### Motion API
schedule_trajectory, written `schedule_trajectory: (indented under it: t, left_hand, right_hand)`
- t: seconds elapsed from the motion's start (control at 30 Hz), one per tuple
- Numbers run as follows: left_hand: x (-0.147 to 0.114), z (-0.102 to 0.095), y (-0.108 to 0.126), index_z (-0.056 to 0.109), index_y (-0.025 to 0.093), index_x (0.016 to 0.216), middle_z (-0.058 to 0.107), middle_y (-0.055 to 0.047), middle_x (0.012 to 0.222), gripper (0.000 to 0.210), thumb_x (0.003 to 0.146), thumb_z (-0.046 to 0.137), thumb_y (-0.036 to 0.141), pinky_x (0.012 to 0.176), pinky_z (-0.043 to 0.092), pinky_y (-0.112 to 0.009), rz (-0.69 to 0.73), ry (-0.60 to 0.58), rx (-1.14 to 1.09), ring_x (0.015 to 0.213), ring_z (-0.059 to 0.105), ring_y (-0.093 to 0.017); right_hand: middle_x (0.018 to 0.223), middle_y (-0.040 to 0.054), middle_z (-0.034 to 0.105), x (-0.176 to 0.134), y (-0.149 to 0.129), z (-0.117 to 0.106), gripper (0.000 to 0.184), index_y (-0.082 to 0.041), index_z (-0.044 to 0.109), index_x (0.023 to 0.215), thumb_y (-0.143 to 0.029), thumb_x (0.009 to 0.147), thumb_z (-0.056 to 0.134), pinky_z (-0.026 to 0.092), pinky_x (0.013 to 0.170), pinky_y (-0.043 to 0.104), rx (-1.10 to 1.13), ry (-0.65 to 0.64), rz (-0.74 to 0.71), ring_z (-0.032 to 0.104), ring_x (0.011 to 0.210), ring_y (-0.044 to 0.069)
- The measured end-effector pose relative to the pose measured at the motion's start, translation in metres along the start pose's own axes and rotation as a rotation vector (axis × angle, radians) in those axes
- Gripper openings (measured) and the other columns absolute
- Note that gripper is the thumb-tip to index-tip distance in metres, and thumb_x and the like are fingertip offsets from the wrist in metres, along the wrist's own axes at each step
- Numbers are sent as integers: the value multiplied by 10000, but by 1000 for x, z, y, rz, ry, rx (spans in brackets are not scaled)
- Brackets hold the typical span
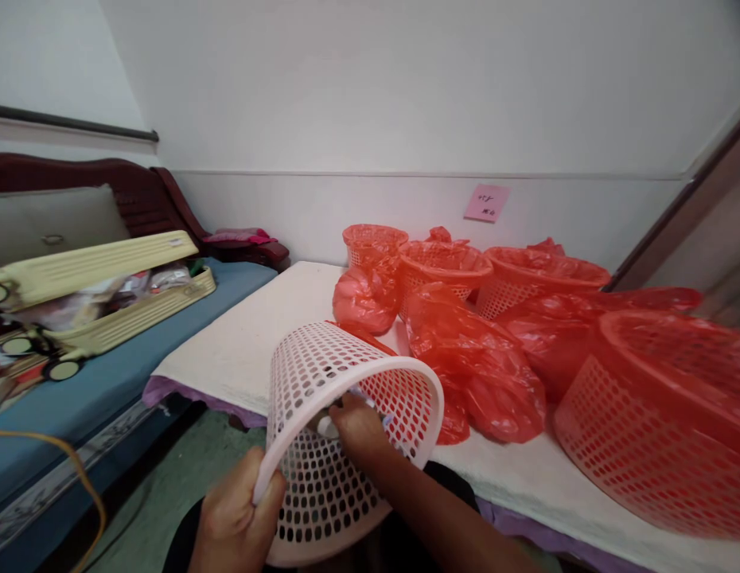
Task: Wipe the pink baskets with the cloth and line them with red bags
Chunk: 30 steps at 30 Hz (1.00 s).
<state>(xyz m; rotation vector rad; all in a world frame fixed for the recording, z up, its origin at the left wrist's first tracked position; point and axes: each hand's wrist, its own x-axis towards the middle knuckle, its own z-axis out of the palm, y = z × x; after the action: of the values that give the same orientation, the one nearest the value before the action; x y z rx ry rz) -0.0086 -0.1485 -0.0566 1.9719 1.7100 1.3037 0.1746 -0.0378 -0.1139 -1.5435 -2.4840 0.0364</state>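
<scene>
A pale pink plastic basket point(304, 374) with round holes is tilted on its side, its mouth turned toward me. My left hand point(239, 509) is closed around the basket's rim at the lower left. Inside the basket is my right hand point(358, 426), its fingers curled near the bottom. Small whitish items point(328, 427) show beside those fingers, too small and hidden to name. Whatever the right fingers hold is hidden. Just beyond the basket lie red plastic bags point(465, 358) on the white-covered table point(244, 326).
Several red baskets point(656, 446) stand along the right and back, some with red bags in or against them. A pink note point(488, 203) is on the wall. At left, an open cream suitcase point(131, 318) lies on a blue bed point(242, 278). A yellow cord point(77, 461) hangs at lower left.
</scene>
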Motion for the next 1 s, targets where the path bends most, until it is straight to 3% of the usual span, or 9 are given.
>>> schedule_trajectory:
  t: [0.17,0.23,0.37,0.53,0.6,0.67,0.8,0.9,1.0]
  left_hand:
    - [9,-9,-2,626,243,711,539,62,620,199,841,539,366,575,405,-227,-161,63,-66,585,516,-132]
    - [13,-12,0,641,238,720,553,61,623,196,819,551,381,582,404,-232,-218,113,-69,600,526,-140]
    - [17,-13,6,627,224,689,532,60,598,242,817,524,401,568,374,-243,-233,170,-50,579,493,-136]
    - [16,-11,-1,617,220,698,501,68,595,226,832,539,383,564,372,-239,-198,116,-76,561,475,-124]
    - [15,-11,-2,612,220,694,490,68,598,222,833,548,380,570,377,-237,-192,80,-94,567,477,-124]
    - [14,-10,3,609,221,696,498,63,615,227,842,536,379,584,377,-239,-198,74,-106,588,483,-127]
    - [10,-6,19,566,231,662,451,67,576,244,852,489,364,564,349,-242,-248,120,-102,559,444,-126]
    - [6,-3,21,532,230,624,413,68,552,275,851,493,380,537,343,-236,-255,108,-110,535,424,-122]
    - [3,0,13,595,226,662,490,61,567,270,844,517,410,530,388,-228,-240,81,-128,544,480,-131]
  right_hand:
    - [1047,175,628,-33,31,-61,358,-128,572,1288,-178,982,392,475,838,437,-178,131,-21,589,962,286]
    - [1008,180,628,-49,34,-71,335,-118,603,1236,-149,967,405,477,800,448,-225,146,-8,591,919,299]
    - [899,150,654,-83,21,-56,164,-149,694,927,-82,855,563,496,652,401,-249,91,18,622,810,311]
    - [994,115,672,-105,3,-36,293,-209,698,1016,-53,813,556,513,701,340,-6,0,151,649,862,262]
    - [1017,96,674,-106,5,-35,310,-225,697,1023,-82,794,545,513,730,324,235,45,199,648,881,244]
    - [982,73,695,-102,9,-35,241,-215,704,960,-154,774,563,517,787,338,751,153,325,653,905,244]
    - [756,54,723,-90,16,-39,196,-169,665,894,-313,782,592,563,730,382,1716,271,761,695,718,235]
    - [680,52,722,-73,17,-51,175,-155,651,849,-300,753,624,578,650,355,2052,313,924,687,588,206]
    - [752,58,743,-45,11,-66,197,-168,650,883,-313,756,612,586,654,362,2130,394,830,718,662,221]
